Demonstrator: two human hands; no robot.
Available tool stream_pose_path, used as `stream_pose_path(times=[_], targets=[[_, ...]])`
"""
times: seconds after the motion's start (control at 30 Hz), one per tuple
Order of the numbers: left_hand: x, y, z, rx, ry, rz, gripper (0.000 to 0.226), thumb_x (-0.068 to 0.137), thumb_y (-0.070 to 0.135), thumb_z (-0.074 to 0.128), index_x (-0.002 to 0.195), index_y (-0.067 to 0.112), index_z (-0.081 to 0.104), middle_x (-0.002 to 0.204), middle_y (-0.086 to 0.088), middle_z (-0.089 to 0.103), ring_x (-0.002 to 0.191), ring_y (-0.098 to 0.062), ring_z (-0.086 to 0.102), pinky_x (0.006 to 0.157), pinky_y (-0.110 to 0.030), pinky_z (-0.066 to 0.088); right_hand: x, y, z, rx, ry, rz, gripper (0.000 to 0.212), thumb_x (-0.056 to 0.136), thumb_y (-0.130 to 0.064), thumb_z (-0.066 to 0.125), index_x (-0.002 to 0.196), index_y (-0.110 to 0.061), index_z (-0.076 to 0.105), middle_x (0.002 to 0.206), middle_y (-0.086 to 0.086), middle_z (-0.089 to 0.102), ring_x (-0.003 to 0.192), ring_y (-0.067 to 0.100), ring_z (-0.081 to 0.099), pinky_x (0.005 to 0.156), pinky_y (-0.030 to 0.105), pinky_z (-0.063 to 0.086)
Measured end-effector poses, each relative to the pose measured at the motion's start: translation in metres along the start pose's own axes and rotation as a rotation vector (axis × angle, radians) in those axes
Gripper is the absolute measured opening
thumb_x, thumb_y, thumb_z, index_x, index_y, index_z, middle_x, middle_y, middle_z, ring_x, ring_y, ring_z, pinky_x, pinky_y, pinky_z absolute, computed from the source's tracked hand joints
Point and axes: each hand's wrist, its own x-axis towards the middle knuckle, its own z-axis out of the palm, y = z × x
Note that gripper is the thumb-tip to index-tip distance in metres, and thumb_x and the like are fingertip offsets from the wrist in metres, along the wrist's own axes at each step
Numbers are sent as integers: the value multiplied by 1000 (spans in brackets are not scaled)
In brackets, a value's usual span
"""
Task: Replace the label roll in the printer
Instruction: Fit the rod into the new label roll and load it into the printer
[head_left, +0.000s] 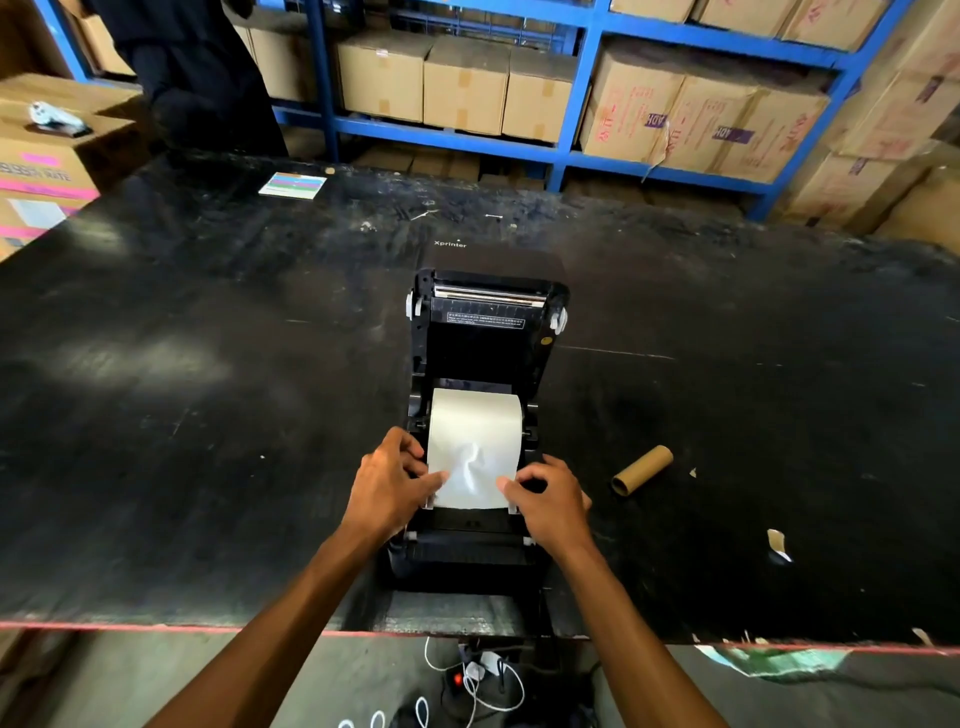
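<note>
Warehouse shelving stacked with cartons stands behind a scuffed black tabletop (208, 364), where the printer (478, 551) sits near the front edge with its lid (485, 317) swung up and back. A white label roll (475, 415) lies in the open bay, its loose sheet (470, 483) drawn forward toward the feed slot and creased in the middle. The left hand (389, 488) and right hand (550, 501) each press fingertips down on a front corner of the sheet, fingers spread, not pinching. An empty cardboard core (641, 470) lies to the right, well apart from the printer. The sheet looks thin, light and easily wrinkled, so it is probably best handled by its side edges and kept flat and square; the roll itself seems firm enough to grip by its ends.
</note>
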Motion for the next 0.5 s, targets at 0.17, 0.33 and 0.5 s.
stream_pose_path(times=[0.17,0.33,0.5], targets=[[3,0,1,88,-6,16,32,75,17,77,84,19,46,64,-2,69,56,-18,66,57,-38,56,2,1,-4,-58,-37,8,17,77,-36,71,70,-20,69,135,1,51,134,21,37,109,42,14],[10,0,-5,79,-87,12,32,75,13,77,83,19,46,65,-3,71,55,-17,68,56,-33,56,5,1,-6,-59,-62,14,16,76,-38,71,68,-23,69,138,0,51,136,20,36,111,45,14],[10,-4,-6,8,-43,7,30,76,11,75,79,21,48,56,1,69,47,-4,62,49,-18,49,9,5,-7,39,-143,35,30,76,-36,73,49,-26,62,106,-2,64,128,23,46,110,57,26]])
